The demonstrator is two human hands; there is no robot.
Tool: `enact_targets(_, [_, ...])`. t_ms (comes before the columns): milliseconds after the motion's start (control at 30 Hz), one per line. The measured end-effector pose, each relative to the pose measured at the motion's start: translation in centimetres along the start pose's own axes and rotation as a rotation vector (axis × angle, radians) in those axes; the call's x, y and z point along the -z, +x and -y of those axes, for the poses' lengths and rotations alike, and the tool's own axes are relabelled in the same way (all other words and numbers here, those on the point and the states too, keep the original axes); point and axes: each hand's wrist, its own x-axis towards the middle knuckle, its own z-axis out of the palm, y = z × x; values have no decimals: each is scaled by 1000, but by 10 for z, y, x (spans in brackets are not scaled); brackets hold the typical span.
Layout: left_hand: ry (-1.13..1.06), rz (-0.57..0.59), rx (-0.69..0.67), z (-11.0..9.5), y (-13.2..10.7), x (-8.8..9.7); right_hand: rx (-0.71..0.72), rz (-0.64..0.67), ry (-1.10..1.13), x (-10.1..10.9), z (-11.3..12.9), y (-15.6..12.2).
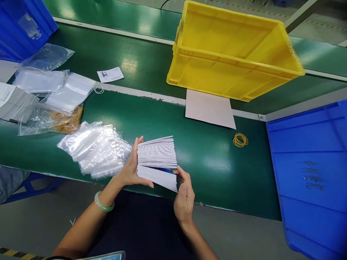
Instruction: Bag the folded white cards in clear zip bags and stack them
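My left hand (132, 169) is wrapped round the left end of a thick stack of thin white booklets (156, 153), fingers above and thumb below. The stack is held edge-up over the table's front edge and splits into two parts, with a strip of blue showing in the gap. At the right end, my right hand (184, 198) is closed with its fingertips at that gap, touching the lower part; some fingertips are hidden. Left of the stack, clear plastic zip bags (97, 148) lie fanned out in a loose pile, close to my left wrist.
A yellow crate (211, 76) stands at the back over a pale sheet (210, 108). Blue crates are at right (311, 177) and far left (24, 29). Rubber bands (240, 140), a printed leaflet (110, 74), more bags (72, 92) and a grey-white box (16, 103) lie about.
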Motion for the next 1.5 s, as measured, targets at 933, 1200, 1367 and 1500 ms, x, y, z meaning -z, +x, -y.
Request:
enact_targets(933, [-4,13,8,-4,1,0,-16,-22,-9,-1,1,14])
enact_targets(1200, [-22,11,18,-3,1,0,-28,-16,5,-3,2,21])
enact_targets(1367, [-28,11,-6,-1,1,-1,-24,16,-7,-1,3,19])
enact_targets(1500, [-37,18,5,-1,1,-1,-19,1,7,0,3,19])
